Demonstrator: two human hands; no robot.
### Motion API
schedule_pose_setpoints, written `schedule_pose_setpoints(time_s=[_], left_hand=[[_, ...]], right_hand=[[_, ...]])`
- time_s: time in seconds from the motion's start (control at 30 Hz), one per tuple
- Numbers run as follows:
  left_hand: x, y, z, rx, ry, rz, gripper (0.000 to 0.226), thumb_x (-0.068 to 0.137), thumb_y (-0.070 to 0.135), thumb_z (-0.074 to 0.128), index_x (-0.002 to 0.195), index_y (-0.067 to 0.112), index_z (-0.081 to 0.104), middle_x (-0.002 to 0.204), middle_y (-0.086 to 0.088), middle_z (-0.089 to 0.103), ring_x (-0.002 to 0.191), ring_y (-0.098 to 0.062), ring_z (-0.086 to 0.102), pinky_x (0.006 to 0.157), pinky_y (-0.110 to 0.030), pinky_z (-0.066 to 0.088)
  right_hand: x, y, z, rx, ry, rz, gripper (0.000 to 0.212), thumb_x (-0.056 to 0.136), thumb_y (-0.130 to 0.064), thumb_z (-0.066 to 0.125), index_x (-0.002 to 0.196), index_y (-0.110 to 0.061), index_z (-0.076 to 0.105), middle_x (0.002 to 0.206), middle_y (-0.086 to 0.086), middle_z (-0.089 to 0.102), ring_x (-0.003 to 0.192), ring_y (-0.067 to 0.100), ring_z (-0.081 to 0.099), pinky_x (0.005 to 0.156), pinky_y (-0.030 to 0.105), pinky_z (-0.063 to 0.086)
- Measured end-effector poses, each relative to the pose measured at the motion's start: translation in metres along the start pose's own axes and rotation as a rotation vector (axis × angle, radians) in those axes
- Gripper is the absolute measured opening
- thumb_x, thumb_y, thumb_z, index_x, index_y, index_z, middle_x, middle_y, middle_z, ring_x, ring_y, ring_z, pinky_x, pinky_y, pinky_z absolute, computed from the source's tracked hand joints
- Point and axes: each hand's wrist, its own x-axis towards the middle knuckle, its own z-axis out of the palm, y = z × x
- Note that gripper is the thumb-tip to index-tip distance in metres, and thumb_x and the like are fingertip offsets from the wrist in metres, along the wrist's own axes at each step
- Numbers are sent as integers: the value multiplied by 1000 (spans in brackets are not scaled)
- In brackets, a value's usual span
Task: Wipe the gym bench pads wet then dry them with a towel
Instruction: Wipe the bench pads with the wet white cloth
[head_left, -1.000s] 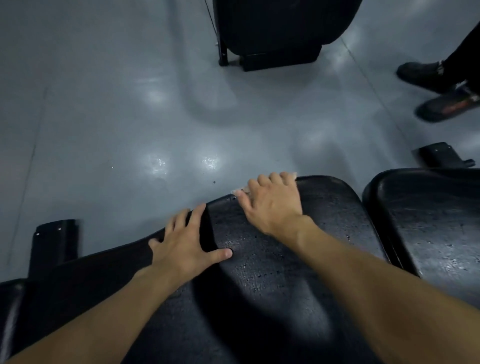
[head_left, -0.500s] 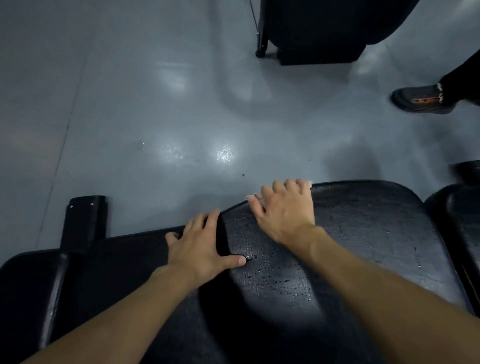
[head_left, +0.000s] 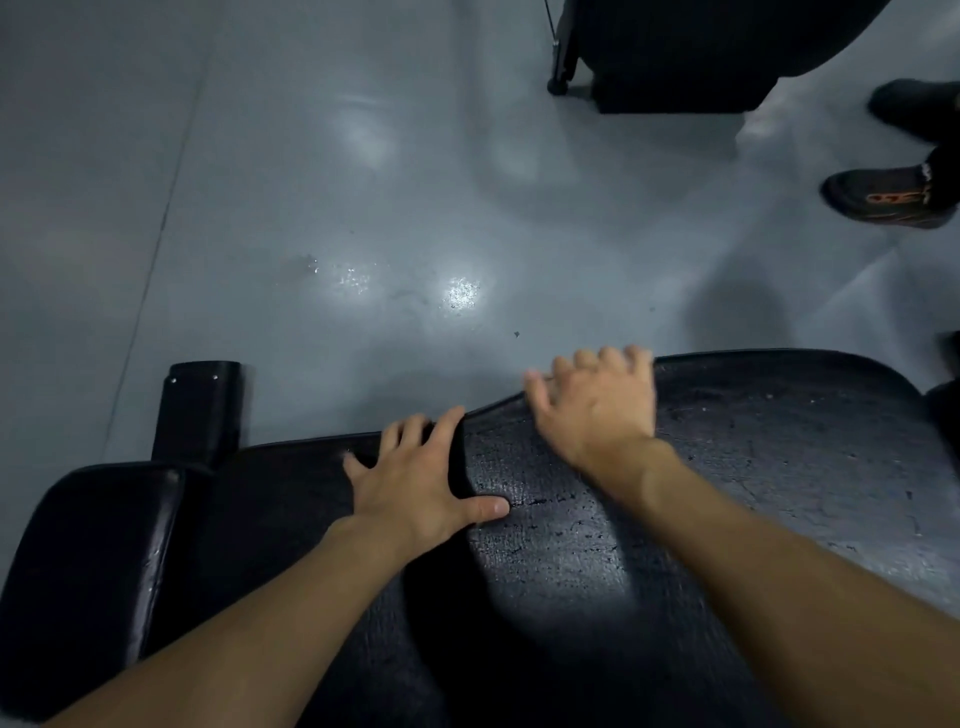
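A long black bench pad (head_left: 779, 467) fills the lower view, with a wet sheen and dark flecks on its worn surface. My left hand (head_left: 415, 483) lies flat on the pad with fingers spread, holding nothing. My right hand (head_left: 597, 410) is blurred with motion at the pad's far edge, fingers curled over the rim. It presses on a thin pale wipe that is almost wholly hidden under the palm. A smaller glossy black pad (head_left: 93, 545) adjoins at the left.
A black bench bracket (head_left: 200, 410) sticks out onto the grey floor (head_left: 311, 208) behind the left pad. A dark machine base (head_left: 701, 52) stands at the top. Another person's shoes (head_left: 883, 200) are at the upper right. A further pad (head_left: 945, 410) shows at the right edge.
The view has swung left, showing more of the left pad and less of the right one. My right hand slid along the far edge and blurs. The other person's feet shifted.
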Motion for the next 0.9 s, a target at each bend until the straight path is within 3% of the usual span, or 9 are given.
schedule_pose_setpoints(time_s=[0.13, 0.2, 0.27, 0.4, 0.47, 0.57, 0.67, 0.8, 0.9], left_hand=[[-4, -18, -1, 38, 5, -13, 121, 61, 88, 57, 154, 37, -1, 162, 5, 6, 150, -15, 6, 115, -61, 15], [-8, -33, -2, 57, -8, -31, 121, 61, 88, 57, 154, 40, -4, 164, 2, 0, 151, -18, -1, 118, -58, 10], [-14, -49, -2, 39, -28, -82, 119, 59, 89, 58, 150, 49, -6, 164, 2, -7, 151, -21, -10, 114, -67, 6], [-18, -60, 1, -29, -50, -87, 118, 60, 85, 63, 148, 53, -8, 163, 6, -15, 149, -20, -21, 110, -73, 11], [-17, -61, 0, -44, -53, -65, 118, 61, 83, 65, 148, 52, -8, 163, 7, -15, 148, -19, -21, 110, -72, 12], [-18, -72, -4, -37, -36, -49, 117, 64, 77, 69, 149, 51, -6, 163, 7, -12, 149, -16, -16, 112, -67, 16], [-24, -98, -7, -37, -22, -114, 119, 62, 76, 71, 149, 51, -6, 163, 3, -14, 150, -20, -14, 114, -64, 15], [-37, -137, -1, -104, -4, -225, 122, 60, 76, 73, 147, 54, -10, 161, 6, -21, 150, -25, -15, 110, -69, 22], [-45, -149, 6, -159, 7, -194, 121, 63, 72, 74, 148, 54, -11, 160, 10, -26, 149, -20, -19, 111, -67, 23]], right_hand=[[-1, 3, -1, 77, -18, -235, 69, 99, -58, 1, 111, -24, 60, 110, 2, 64, 109, 22, 56, 109, 47, 32], [2, 43, 1, 86, 18, -156, 69, 98, -58, 1, 110, -26, 61, 111, 2, 67, 110, 23, 58, 108, 45, 32], [1, 70, 3, 22, 53, -5, 73, 95, -58, 1, 104, -24, 64, 108, 5, 69, 107, 27, 58, 107, 45, 31], [1, 35, 2, -4, 36, 175, 72, 96, -54, 7, 107, -17, 68, 114, 11, 67, 115, 31, 55, 111, 50, 26], [-2, -9, -1, -13, -19, 96, 74, 98, -55, 5, 113, -16, 65, 117, 9, 65, 118, 28, 53, 113, 53, 23], [-15, -70, -1, 15, -68, -179, 73, 100, -56, 2, 113, -17, 62, 113, 6, 64, 116, 25, 54, 115, 52, 22], [-13, -55, 0, 87, -51, -272, 69, 101, -55, 2, 111, -23, 62, 112, 0, 65, 112, 20, 55, 114, 45, 26], [-14, -21, 7, 45, 42, -44, 71, 98, -50, 1, 104, -22, 66, 105, 3, 68, 108, 26, 55, 115, 46, 23], [-17, -80, 7, -6, -1, 27, 72, 100, -50, 4, 110, -17, 68, 111, 7, 66, 116, 30, 52, 116, 52, 18]])
